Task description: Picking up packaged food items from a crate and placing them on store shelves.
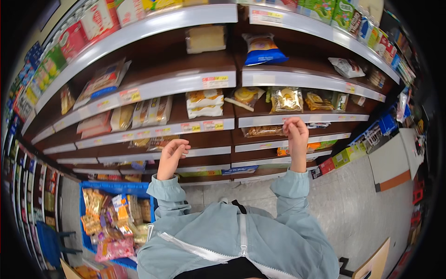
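My left hand (172,155) is raised before the lower shelves, fingers loosely curled and holding nothing. My right hand (296,137) is up in front of the shelves on the right, its fingers bent and nothing visible between them. Beside it lies a long packaged snack (265,131). Higher up are a clear bag of round baked goods (287,99), a blue and orange packet (264,50) and a white and yellow packet (204,103). Packaged bread (151,111) stands on the left. A blue plastic crate (116,184) full of bagged snacks is at lower left.
A grey shelf edge (209,81) with price tags runs across the view. Drink cartons (99,21) line the top shelf. A blue stool (50,240) stands left of the crate, a white-topped stand (392,160) at right. Wooden board edges (373,259) show at the bottom right.
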A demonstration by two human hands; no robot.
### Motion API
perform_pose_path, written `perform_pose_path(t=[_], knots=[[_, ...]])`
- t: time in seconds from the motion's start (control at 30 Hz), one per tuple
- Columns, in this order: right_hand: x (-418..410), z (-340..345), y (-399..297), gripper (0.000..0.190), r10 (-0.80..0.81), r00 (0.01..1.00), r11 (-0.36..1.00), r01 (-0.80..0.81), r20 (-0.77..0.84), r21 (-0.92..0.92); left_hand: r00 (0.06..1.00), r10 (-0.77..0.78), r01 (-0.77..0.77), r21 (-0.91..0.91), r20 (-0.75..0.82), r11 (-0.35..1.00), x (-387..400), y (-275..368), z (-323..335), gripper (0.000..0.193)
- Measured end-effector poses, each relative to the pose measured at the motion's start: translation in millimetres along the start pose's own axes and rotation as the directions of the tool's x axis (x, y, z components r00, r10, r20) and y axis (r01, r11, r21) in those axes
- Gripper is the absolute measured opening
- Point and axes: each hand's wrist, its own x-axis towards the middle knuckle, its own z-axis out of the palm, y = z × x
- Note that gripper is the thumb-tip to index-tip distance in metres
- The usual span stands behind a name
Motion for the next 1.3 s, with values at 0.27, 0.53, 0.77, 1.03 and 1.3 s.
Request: perform_pose_path(t=[0.27, 0.53, 0.77, 1.03, 1.3], knots=[[-93, 30, 59, 0.004, 0.318, 0.891, 0.946, -0.322, 0.323, -0.042, 0.99, -0.082, 0.076, 0.063, 0.111, 0.995, -97, -16, 19, 0.019], [-149, 85, 78, 0.005, 0.434, 0.724, 0.853, -0.521, 0.536, 0.014, 0.919, 0.026, 0.187, 0.493, -0.393, 0.85, -209, -28, -17, 0.016], [-182, 120, 74, 0.015, 0.449, 0.606, 0.841, -0.535, 0.656, -0.081, 0.536, -0.454, 0.786, 0.617, -0.712, -0.041, -291, -81, -51, 0.046], [-246, 172, 83, 0.018, 0.617, 0.506, 0.74, -0.634, 0.603, -0.225, 0.789, -0.388, 0.578, 0.79, -0.476, 0.206, -319, -83, -63, 0.05], [-383, 274, 140, 0.04, 0.444, 0.642, 0.865, -0.126, 0.625, -0.486, 0.994, -0.109, 0.062, 0.72, 0.019, 0.691, -417, -80, -135, 0.04]])
